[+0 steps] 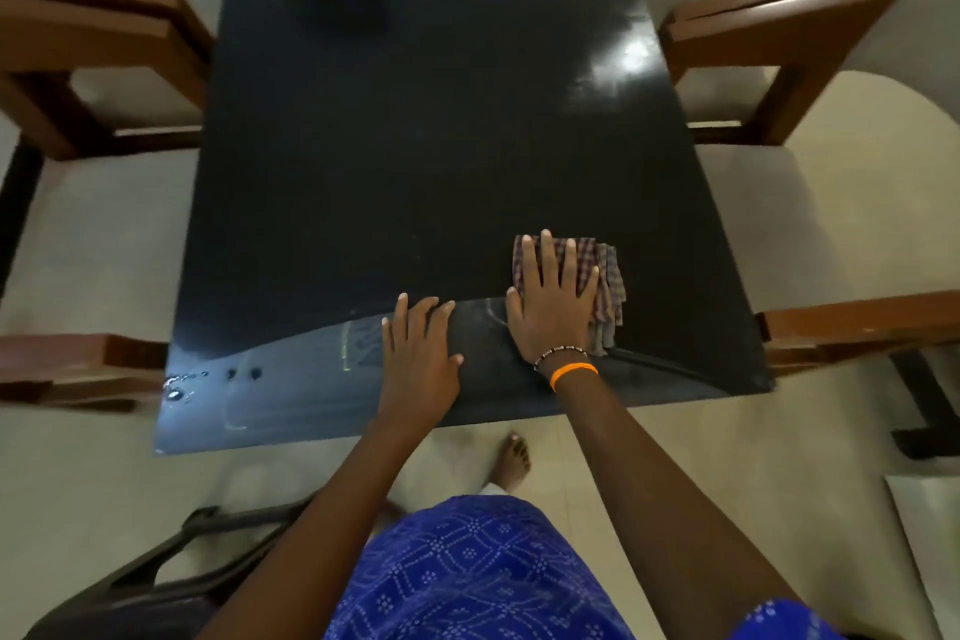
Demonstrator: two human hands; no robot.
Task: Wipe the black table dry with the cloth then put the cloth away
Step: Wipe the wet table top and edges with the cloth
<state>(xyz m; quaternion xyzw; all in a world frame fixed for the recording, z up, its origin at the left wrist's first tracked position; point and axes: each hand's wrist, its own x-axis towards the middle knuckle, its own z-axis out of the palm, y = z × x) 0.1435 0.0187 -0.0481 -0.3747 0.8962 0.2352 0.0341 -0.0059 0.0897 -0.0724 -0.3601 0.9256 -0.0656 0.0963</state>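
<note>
Two flat palms on black table [415, 161], right hand [551, 309] fingers spread – pressing folded cloth [608, 283], left hand [421, 353] bare.

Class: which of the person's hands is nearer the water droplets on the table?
Left. The left hand lies flat beside the water droplets; the right hand presses the checked cloth, farther away.

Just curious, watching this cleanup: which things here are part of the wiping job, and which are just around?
In the job:
- table
- cloth, pressed flat under the right hand
- left hand, resting flat on the table
- water drops near the table's corner

Just around:
- wooden chairs
- dark chair on the floor
</note>
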